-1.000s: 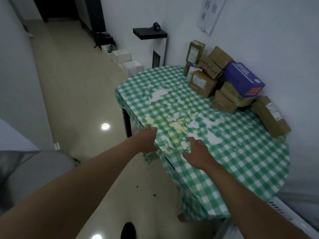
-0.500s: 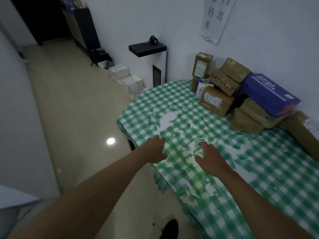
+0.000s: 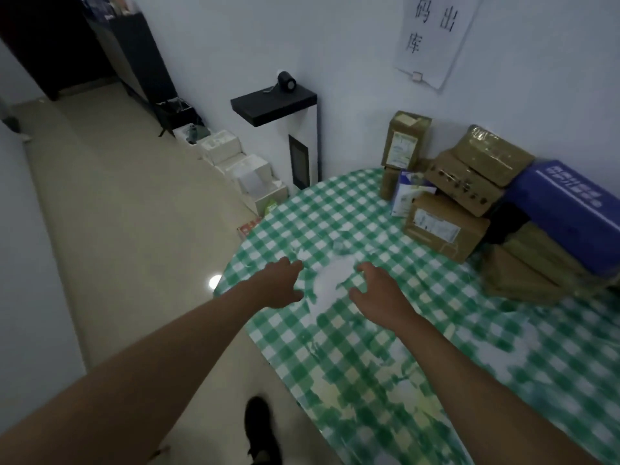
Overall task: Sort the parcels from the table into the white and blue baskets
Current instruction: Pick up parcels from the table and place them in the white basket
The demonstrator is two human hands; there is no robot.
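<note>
A pile of parcels sits at the far right of the table [image 3: 335,203], which has a green-and-white checked cloth. The pile holds a brown box with a white label [image 3: 443,226], an upright brown box [image 3: 404,142], a taped brown box [image 3: 493,154], a blue box [image 3: 567,209] and a small white-and-blue packet [image 3: 407,196]. My left hand [image 3: 278,283] reaches over the table's left edge, fingers relaxed, holding nothing. My right hand [image 3: 379,290] hovers over the cloth beside it, fingers loosely spread, also holding nothing. Neither basket is in view.
A white stand with a black top [image 3: 278,102] stands against the wall behind the table, with a row of white boxes [image 3: 235,159] on the floor to its left. A paper sign [image 3: 432,38] hangs on the wall. A dark shoe [image 3: 258,427] is on the floor below.
The view has moved closer to the table and the parcel pile. Both hands have reached farther forward over the cloth, still holding nothing.
</note>
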